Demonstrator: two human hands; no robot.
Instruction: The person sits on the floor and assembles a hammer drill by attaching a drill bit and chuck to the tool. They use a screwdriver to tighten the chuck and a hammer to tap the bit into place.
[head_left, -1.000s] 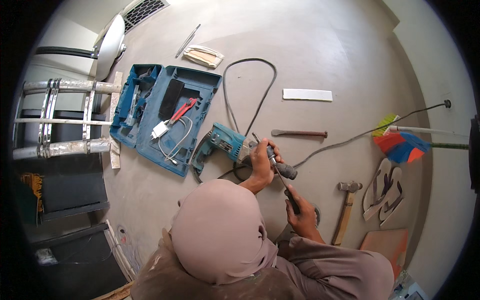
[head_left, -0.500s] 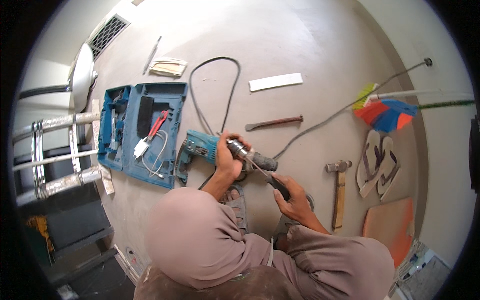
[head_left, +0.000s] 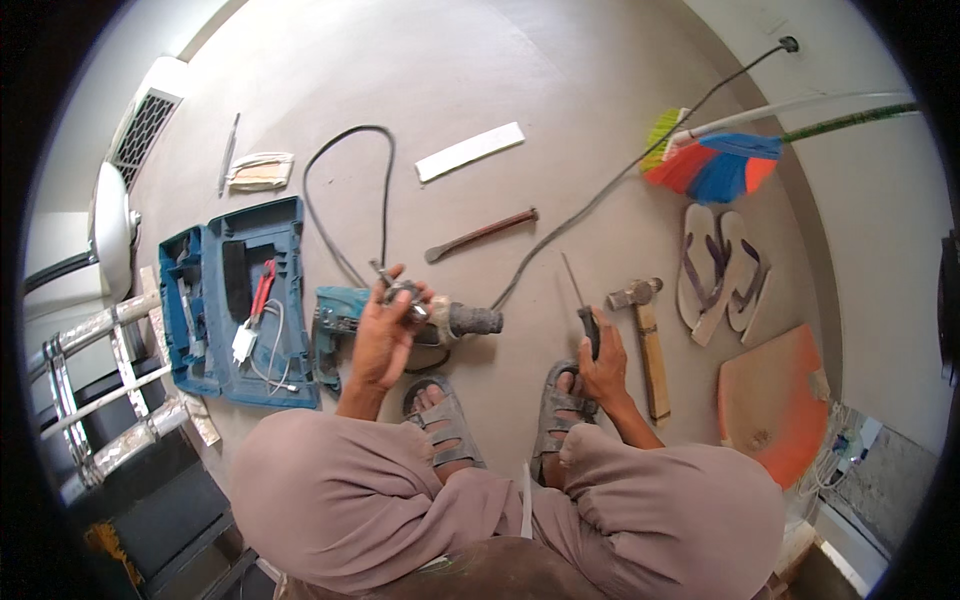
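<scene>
My left hand (head_left: 382,340) is raised, palm up, with its fingers curled round a silver drill chuck (head_left: 404,296) that has a thin metal stem. Partly behind that hand, a teal corded rotary hammer drill (head_left: 342,306) lies on the floor, its dark front collar (head_left: 474,320) toward the right. In my right hand (head_left: 604,368) is a screwdriver (head_left: 588,328), gripped by its black handle, the thin shaft pointing away from me. The screwdriver tip touches nothing. A hammer (head_left: 648,345) with a wooden handle lies just right of that hand.
An open blue tool case (head_left: 258,375) holds red-handled pliers and a white cable. Beyond the drill lie a chisel (head_left: 480,236), a white strip (head_left: 470,151) and the black power cord (head_left: 600,205). Flip-flops (head_left: 705,270), a colourful broom (head_left: 725,165) and an orange-edged board (head_left: 770,400) are at right; a ladder (head_left: 120,390) stands left.
The screwdriver has come away from the chuck as my right hand moved right. My left hand has lifted the chuck and turned palm up. My view has shifted.
</scene>
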